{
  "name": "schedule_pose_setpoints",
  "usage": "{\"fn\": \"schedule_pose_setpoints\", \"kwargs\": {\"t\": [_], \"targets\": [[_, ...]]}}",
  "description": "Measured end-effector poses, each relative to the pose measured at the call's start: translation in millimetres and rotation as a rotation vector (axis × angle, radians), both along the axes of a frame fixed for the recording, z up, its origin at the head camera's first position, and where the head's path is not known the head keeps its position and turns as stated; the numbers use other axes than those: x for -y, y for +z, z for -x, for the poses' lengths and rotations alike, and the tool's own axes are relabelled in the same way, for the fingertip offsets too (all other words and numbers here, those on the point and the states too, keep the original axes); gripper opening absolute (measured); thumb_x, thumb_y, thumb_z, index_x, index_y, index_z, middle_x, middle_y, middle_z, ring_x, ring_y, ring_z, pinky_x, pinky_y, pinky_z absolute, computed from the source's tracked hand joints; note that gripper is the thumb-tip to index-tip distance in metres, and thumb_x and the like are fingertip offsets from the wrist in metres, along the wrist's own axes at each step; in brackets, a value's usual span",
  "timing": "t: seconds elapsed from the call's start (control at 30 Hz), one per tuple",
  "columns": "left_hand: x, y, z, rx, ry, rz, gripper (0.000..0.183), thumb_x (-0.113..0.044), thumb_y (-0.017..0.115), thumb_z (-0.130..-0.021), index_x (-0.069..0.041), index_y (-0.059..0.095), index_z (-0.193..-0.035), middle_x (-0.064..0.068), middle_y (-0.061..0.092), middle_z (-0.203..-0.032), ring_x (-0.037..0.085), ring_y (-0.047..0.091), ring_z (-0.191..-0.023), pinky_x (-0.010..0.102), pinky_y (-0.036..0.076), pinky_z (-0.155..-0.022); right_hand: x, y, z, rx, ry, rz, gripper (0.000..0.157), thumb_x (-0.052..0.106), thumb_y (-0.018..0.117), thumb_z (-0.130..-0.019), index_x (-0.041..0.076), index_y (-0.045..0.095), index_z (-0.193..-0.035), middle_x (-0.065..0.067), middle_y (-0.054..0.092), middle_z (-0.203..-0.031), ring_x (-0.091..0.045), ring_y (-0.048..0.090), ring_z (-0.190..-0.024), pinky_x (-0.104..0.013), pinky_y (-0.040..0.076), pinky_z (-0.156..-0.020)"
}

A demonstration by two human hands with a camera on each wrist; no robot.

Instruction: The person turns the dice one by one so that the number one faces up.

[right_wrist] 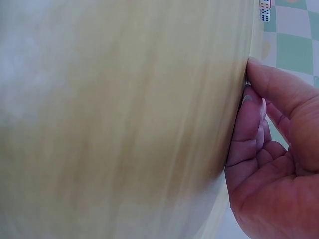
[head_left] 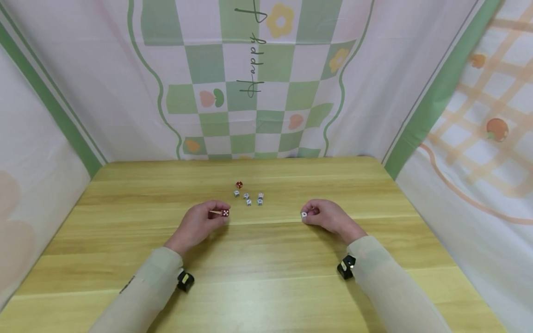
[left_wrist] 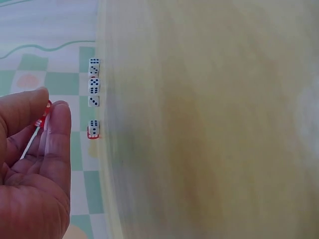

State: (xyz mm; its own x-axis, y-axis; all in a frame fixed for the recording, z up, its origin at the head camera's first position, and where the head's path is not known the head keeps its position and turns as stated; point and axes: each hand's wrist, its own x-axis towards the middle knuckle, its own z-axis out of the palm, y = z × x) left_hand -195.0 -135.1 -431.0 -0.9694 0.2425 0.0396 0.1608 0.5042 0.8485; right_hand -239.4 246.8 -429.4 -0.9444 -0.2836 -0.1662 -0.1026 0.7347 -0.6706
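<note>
Five white dice (head_left: 248, 202) and one far red die (head_left: 239, 184) are spread in a loose bunch, past the hands and closer to the left one. A wooden table (head_left: 266, 263) is seen under them, and cloth walls (head_left: 279, 64) are hung around it, with green and white squares at the back. Small black boxes (head_left: 346, 267) are worn at both wrists. A red die (head_left: 225, 212) with white dots is pinched by the left hand (head_left: 201, 224), just on the near side of the bunch. A white die (head_left: 304, 214) is pinched by the right hand (head_left: 329, 216), well apart on the right
</note>
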Motion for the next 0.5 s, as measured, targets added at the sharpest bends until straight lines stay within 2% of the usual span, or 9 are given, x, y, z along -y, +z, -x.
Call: {"fn": "schedule_pose_setpoints", "kwargs": {"t": [0.2,0.5], "targets": [[0.0,0.2,-0.1,0.011,0.009,-0.008,0.029,-0.012,0.075,-0.096,-0.009,0.071,-0.125,0.004,0.075,-0.116,0.021,0.072,-0.104,0.033,0.060,-0.079,-0.2,-0.4,0.6,-0.002,0.001,0.003,0.011,0.019,0.076,-0.095,0.012,0.072,-0.103,-0.002,0.066,-0.096,-0.018,0.057,-0.089,-0.034,0.046,-0.083],[-0.1,-0.7,-0.5,-0.055,-0.014,0.004,0.033,-0.013,0.075,-0.097,-0.010,0.070,-0.129,0.000,0.074,-0.111,0.020,0.070,-0.102,0.037,0.059,-0.087,-0.3,1.7,-0.7,-0.006,0.005,0.003,0.011,0.019,0.075,-0.095,0.012,0.072,-0.103,-0.002,0.066,-0.095,-0.018,0.057,-0.089,-0.035,0.046,-0.083]]}}
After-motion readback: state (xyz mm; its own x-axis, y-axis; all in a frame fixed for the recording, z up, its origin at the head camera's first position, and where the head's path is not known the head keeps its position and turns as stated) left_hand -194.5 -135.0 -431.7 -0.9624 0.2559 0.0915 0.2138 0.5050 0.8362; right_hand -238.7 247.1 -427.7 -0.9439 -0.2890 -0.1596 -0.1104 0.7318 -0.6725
